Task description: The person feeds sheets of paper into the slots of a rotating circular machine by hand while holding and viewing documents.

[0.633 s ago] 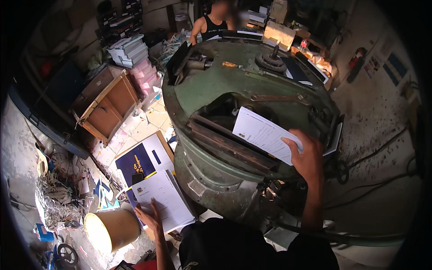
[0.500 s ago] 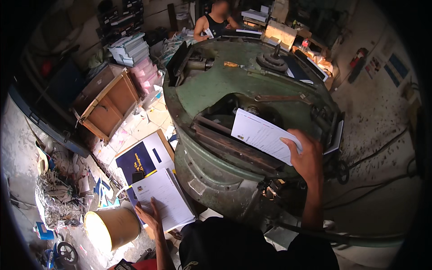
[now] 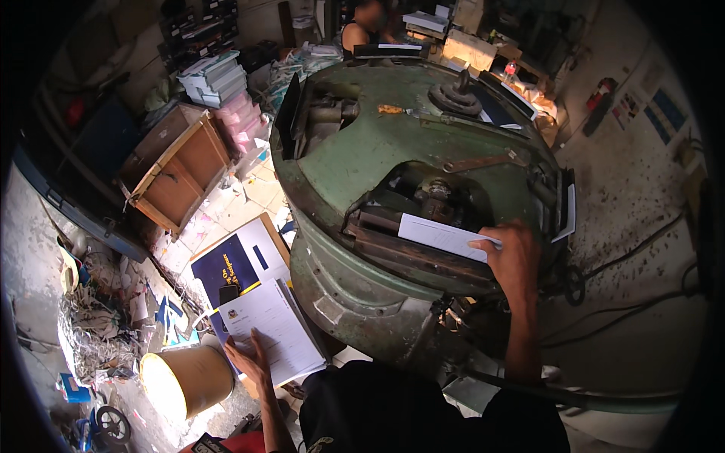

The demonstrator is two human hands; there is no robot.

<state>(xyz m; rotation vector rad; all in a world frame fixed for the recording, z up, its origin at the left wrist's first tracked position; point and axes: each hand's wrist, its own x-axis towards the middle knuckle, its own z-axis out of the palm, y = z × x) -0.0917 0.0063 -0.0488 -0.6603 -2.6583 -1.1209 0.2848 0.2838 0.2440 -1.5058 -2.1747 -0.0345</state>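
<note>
My right hand [image 3: 513,257] pinches the right end of a white booklet [image 3: 442,238] with printing on it. The booklet stands in the long metal clamp [image 3: 377,243] at the near side of a round green machine [image 3: 332,162], its lower part hidden behind the clamp's front bar. Low on the left, my left hand [image 3: 251,356] lies with fingers stretched on the edge of a stack of white printed booklets [image 3: 281,332]. Beneath and beyond that stack are dark blue printed covers [image 3: 225,266], with a small black object [image 3: 228,293] on them.
A wrench [image 3: 483,161], an orange-handled tool [image 3: 390,109] and stacked round weights [image 3: 455,98] lie on the machine top. More booklets stand in clamps at its right rim [image 3: 568,215]. A bin [image 3: 189,381], paper scraps and a wooden crate [image 3: 181,177] are left. Another person [image 3: 361,32] is beyond.
My right hand has brought the booklet down into the clamp, so less of its page shows. The machine top has turned slightly. My left hand stays on the stack.
</note>
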